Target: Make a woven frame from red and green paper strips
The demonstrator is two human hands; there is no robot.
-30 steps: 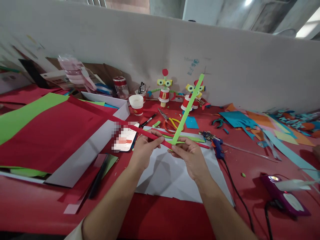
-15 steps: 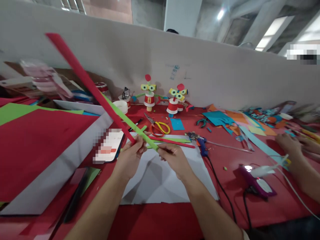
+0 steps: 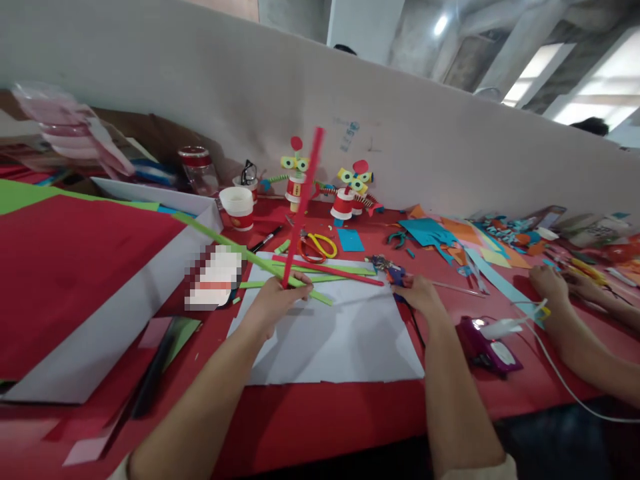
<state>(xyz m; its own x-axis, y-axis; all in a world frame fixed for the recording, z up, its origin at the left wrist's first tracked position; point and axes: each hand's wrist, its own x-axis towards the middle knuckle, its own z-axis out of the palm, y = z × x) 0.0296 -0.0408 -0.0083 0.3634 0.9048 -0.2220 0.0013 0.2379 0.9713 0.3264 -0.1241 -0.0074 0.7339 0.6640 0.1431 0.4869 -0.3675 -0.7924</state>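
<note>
My left hand [image 3: 281,301], above the white paper sheets [image 3: 335,340], pinches a red paper strip [image 3: 303,207] that stands nearly upright. A light green paper strip [image 3: 220,238] slants across under the fingers of the same hand, its near end over the sheets. My right hand [image 3: 421,296] is at the blue glue gun [image 3: 397,275], its fingers closed about the handle and partly hiding it. Another red strip [image 3: 350,272] and several green strips lie along the sheets' far edge. Scissors [image 3: 320,247] with red and yellow handles rest behind them.
Two paper-cup figures [image 3: 344,203] stand by the partition. A pixelated phone [image 3: 215,277], paper cups [image 3: 237,207] and a box [image 3: 185,267] are on the left. At right are a purple power socket [image 3: 487,347], coloured paper scraps [image 3: 430,237] and another person's hands [image 3: 550,287].
My right hand has let go of the green strip and moved right to the glue gun. The red strip in my left hand has swung from leaning left to nearly upright.
</note>
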